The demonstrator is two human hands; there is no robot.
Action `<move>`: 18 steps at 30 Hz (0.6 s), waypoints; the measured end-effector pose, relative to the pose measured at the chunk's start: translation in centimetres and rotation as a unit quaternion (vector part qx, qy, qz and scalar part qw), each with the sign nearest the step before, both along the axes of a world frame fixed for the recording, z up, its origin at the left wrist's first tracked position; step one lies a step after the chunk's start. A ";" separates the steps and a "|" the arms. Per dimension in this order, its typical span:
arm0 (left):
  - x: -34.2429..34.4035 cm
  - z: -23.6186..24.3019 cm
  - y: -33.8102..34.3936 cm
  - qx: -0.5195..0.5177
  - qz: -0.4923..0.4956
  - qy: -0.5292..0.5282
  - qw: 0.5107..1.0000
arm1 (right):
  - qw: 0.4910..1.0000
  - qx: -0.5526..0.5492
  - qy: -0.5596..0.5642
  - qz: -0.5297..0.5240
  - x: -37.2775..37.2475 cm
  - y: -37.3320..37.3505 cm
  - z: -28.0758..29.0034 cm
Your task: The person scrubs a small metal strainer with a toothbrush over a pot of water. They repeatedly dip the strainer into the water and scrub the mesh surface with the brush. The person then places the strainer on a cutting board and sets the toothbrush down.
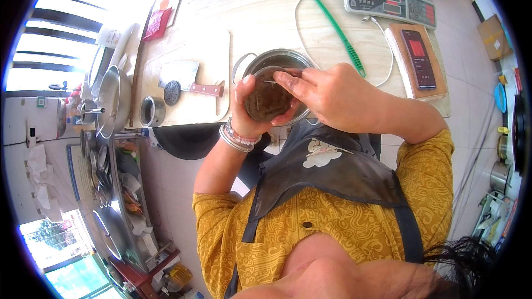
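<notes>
Over a metal pot [284, 53] at the table's front edge, my left hand [242, 112] holds a round, dark brown, wet-looking disc [265, 99]. Its thumb and fingers wrap the rim, and bracelets circle that wrist. Whether the disc is a shallow bowl or a solid lump, I cannot tell. My right hand [327, 91] reaches across from the right with fingers pinched together at the disc's upper part. A thin pale sliver shows by those fingertips, too small to name. Brown smears mark the right fingers. Both hands hide most of the pot.
Left of the pot, a cleaver [206, 89] and a black perforated disc [172, 93] lie on a cutting board [216, 50], near a metal ring [152, 112]. Farther right are a green plastic strip [332, 25], a cable, a scale [388, 0] and a phone [418, 58] on a box.
</notes>
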State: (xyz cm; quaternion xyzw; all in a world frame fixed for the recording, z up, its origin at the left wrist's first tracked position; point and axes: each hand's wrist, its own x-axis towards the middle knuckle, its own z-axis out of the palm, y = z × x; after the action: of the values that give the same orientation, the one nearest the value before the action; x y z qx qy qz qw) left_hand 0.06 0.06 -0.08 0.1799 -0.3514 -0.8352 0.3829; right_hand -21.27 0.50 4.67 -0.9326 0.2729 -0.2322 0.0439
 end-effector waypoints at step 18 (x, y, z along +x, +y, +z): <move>1.3 1.4 -1.5 -0.338 0.161 -0.354 0.857 | 0.970 0.188 -0.151 0.005 -1.2 -0.2 -0.9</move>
State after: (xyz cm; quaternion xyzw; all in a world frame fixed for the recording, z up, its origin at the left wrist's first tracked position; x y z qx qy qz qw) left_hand 1.37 -1.45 1.29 0.3765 -0.6903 -0.4718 0.3988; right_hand -22.44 0.28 3.74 -0.8630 0.2975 -0.3146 0.2604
